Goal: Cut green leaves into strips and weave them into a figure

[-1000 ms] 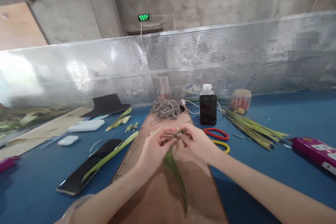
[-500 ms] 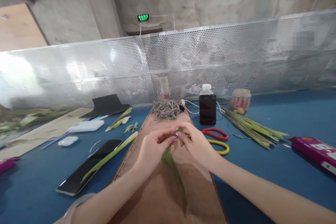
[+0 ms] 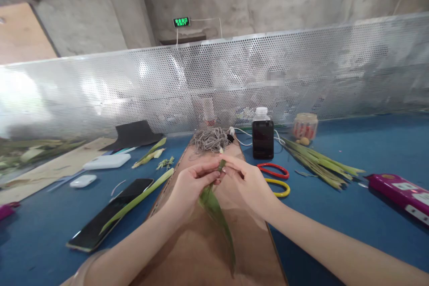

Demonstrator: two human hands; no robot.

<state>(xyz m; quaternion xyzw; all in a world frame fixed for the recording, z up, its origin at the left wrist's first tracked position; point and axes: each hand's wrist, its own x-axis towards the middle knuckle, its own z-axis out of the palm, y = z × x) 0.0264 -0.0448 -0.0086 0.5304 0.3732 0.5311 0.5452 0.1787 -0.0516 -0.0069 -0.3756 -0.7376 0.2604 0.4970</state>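
Between my two hands is a long green leaf [image 3: 217, 209], pinched near its upper end, its tapering tail hanging down toward me over the brown board [image 3: 187, 254]. My left hand [image 3: 192, 187] closes thumb and fingers on it from the left. From the other side, my right hand [image 3: 246, 181] pinches the same upper part. A small pale tip pokes out above the fingertips. What exactly lies under the fingers is hidden. Just right of my right hand are the red handle [image 3: 274, 170] and yellow handle [image 3: 279, 187] of scissors, whose blades are out of sight.
A heap of grey cord [image 3: 210, 139] lies at the board's far end. To the left are a phone [image 3: 110, 214] with a leaf strip [image 3: 137, 203] across it and a white case [image 3: 83, 181]. Rightward stand a propped phone [image 3: 262, 139], a jar [image 3: 305, 126], leaf stalks [image 3: 318, 163] and a purple pack [image 3: 398, 194].
Both hands have shifted slightly left in view with the leaf, and the whole scene has slid a little left too. A pale tip now shows above the fingers.
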